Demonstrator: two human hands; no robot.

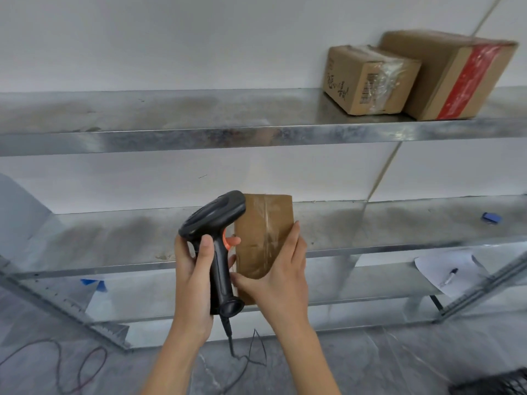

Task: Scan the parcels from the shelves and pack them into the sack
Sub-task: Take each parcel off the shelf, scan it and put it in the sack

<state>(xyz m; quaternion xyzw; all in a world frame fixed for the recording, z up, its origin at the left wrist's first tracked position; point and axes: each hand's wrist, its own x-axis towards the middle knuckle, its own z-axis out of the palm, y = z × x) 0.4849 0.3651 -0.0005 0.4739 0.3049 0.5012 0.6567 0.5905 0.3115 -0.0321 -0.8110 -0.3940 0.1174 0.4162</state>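
My left hand [194,269] grips the handle of a black barcode scanner [216,223], with a finger on its orange trigger. The scanner's head points at a small brown taped parcel [265,232], which my right hand [282,275] holds upright by its lower edges, in front of the middle shelf. Two more cardboard parcels stand on the top shelf at the right: a small one [368,81] with a barcode label and clear tape, and a bigger one [447,75] with red tape. No sack is in view.
The metal shelf unit [199,135] has several bare galvanised shelves. A sheet of paper with a pen [450,273] lies on a lower shelf at the right. Blue tape bits [491,217] sit on the shelves. The scanner's cable and other wires trail on the grey floor [85,363].
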